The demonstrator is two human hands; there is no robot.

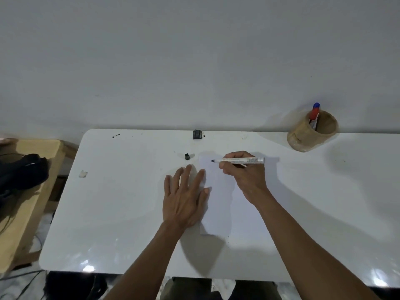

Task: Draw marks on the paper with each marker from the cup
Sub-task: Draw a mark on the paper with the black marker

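A white sheet of paper [218,204] lies on the white table [121,208] in front of me. My left hand [186,198] rests flat with fingers spread, its fingertips on the paper's left edge. My right hand [244,176] grips an uncapped white-bodied black marker [242,160], its dark tip over the paper's top left corner. The marker's black cap [187,156] lies on the table just left of the paper. A tan wooden cup [311,135] stands at the back right, with a red and blue marker [315,113] upright inside it.
A small black clip-like object [197,134] sits at the table's back edge. A white scrap [83,174] lies near the left side. A wooden stool [28,187] with a black item [21,172] on it stands left of the table. A grey wall rises behind.
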